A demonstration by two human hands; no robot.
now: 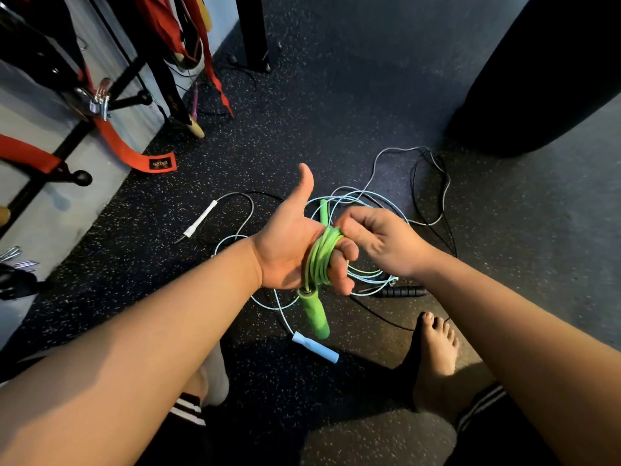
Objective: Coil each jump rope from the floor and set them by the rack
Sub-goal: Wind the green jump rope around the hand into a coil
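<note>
head view: the left hand [285, 253] is palm up with the thumb sticking out. its grip is half closed, the fingers curled through a tight coil of the green jump rope [322, 257]. one green handle [316, 314] hangs below the hand. the right hand [383, 240] pinches the rope at the far side of the coil, grip closed on it. so this rope is held above the floor [336, 112], right of the rack [129, 102].

the light blue handle [316, 352], white handle [201, 218] and black handle [403, 292] lie on the floor below, their cords tangled together.

risks, as i judge them: the loops could slip off the curled fingers if the pinch loosens. the hanging handle could swing and snag the cords below.
</note>
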